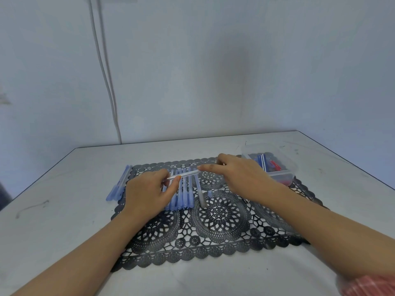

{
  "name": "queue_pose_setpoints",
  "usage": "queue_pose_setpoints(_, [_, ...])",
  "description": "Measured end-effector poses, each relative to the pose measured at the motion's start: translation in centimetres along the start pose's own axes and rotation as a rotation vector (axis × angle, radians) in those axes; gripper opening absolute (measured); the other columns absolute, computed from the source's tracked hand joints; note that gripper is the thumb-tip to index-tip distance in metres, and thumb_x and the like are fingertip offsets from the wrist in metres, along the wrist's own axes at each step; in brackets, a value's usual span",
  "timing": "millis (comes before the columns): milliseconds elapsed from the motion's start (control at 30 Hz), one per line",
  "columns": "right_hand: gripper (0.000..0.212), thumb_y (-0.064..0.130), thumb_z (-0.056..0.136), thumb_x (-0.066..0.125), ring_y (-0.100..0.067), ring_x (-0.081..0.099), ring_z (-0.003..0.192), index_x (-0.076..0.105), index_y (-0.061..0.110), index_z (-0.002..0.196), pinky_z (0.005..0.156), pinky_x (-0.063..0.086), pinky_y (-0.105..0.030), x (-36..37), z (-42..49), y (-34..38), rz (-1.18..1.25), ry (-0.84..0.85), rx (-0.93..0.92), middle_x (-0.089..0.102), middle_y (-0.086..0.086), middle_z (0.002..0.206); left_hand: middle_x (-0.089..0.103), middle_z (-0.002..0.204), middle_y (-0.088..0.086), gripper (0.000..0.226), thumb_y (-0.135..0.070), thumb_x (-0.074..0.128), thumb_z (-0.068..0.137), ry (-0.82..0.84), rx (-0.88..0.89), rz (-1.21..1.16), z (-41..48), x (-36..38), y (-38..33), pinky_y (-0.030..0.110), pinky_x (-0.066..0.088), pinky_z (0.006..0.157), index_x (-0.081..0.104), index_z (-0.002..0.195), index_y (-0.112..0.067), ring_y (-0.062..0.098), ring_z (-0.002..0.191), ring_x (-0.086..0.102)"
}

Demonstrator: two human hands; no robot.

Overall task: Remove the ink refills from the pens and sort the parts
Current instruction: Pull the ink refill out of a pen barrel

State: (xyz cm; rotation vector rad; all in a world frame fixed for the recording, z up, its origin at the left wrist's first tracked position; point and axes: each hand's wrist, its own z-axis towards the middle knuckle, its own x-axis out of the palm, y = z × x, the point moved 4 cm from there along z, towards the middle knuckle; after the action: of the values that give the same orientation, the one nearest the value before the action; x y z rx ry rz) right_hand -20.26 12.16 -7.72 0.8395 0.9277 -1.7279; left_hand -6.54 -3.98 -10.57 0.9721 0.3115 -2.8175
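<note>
Both my hands hold one pale pen barrel crosswise above a row of several blue pens on the black lace mat. My left hand pinches its left end between thumb and fingers. My right hand grips its right end. A grey pen and a small blue cap lie just right of the row. Another bunch of blue pens rests at the mat's left edge.
A clear plastic box at the back right holds blue refills and red parts. The grey table meets a wall behind, with a cable hanging down at the left. A red object shows at the bottom right corner.
</note>
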Motion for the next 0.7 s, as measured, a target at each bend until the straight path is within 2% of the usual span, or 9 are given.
queue_pose_setpoints(167, [0.078, -0.007, 0.054, 0.076, -0.007, 0.034, 0.05, 0.061, 0.036, 0.117, 0.04, 0.004, -0.009, -0.56, 0.09, 0.18, -0.021, -0.056, 0.021, 0.053, 0.003, 0.07, 0.045, 0.045, -0.008, 0.044, -0.053, 0.042, 0.087, -0.008, 0.002, -0.002, 0.0, -0.01, 0.06, 0.024, 0.036, 0.039, 0.052, 0.058, -0.022, 0.01, 0.042, 0.046])
queue_pose_setpoints(300, [0.072, -0.007, 0.055, 0.077, -0.01, 0.038, 0.049, 0.064, 0.033, 0.114, 0.036, 0.02, -0.017, -0.75, 0.04, -0.03, -0.014, -0.092, 0.017, 0.054, 0.0, 0.069, 0.042, 0.045, -0.008, 0.044, -0.052, 0.042, 0.088, -0.016, 0.0, -0.005, 0.09, -0.03, 0.03, 0.023, 0.033, 0.04, 0.051, 0.057, -0.022, 0.01, 0.042, 0.045])
queue_pose_setpoints(467, [0.077, -0.008, 0.055, 0.077, -0.008, 0.033, 0.052, 0.062, 0.036, 0.116, 0.035, 0.029, -0.019, -0.34, -0.01, -0.11, -0.008, -0.102, 0.025, 0.054, 0.002, 0.07, 0.045, 0.046, -0.009, 0.043, -0.052, 0.043, 0.087, -0.022, 0.005, -0.015, 0.03, -0.19, -0.06, 0.023, 0.036, 0.039, 0.052, 0.058, -0.022, 0.01, 0.042, 0.046])
queue_pose_setpoints(700, [0.077, -0.011, 0.054, 0.076, -0.009, 0.034, 0.051, 0.064, 0.034, 0.115, 0.038, 0.021, -0.019, -0.67, -0.09, 0.05, -0.005, -0.128, 0.009, 0.054, 0.001, 0.068, 0.046, 0.047, -0.009, 0.043, -0.052, 0.042, 0.088, -0.035, 0.023, -0.001, 0.04, -0.27, -0.2, 0.024, 0.038, 0.039, 0.051, 0.058, -0.023, 0.009, 0.043, 0.046])
